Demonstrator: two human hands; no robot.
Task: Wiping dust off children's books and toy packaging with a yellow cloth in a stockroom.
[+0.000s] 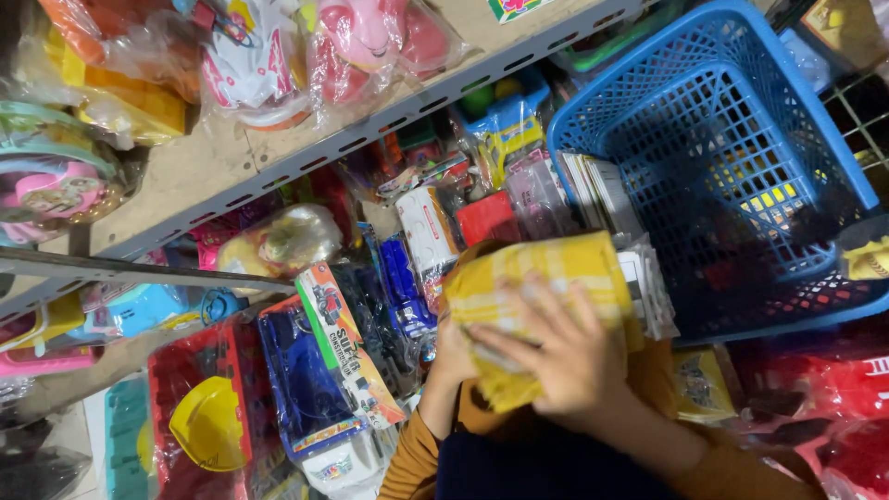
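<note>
A yellow checked cloth (542, 273), folded into a bundle, is held in front of a shelf crowded with toys. My right hand (565, 356) lies flat over the cloth's near side with the fingers spread. My left hand (454, 356) grips the cloth's left edge from below and is partly hidden by it; an orange sleeve covers that wrist. Behind the cloth stand small white boxes (648, 287) and a blue packaged toy (403, 282).
A blue plastic basket (713, 56) lies on its side at the upper right. A grey metal shelf rail (417, 102) runs diagonally, with bagged toys above it. A boxed toy truck (347, 347) and a yellow toy helmet (208, 421) sit at lower left.
</note>
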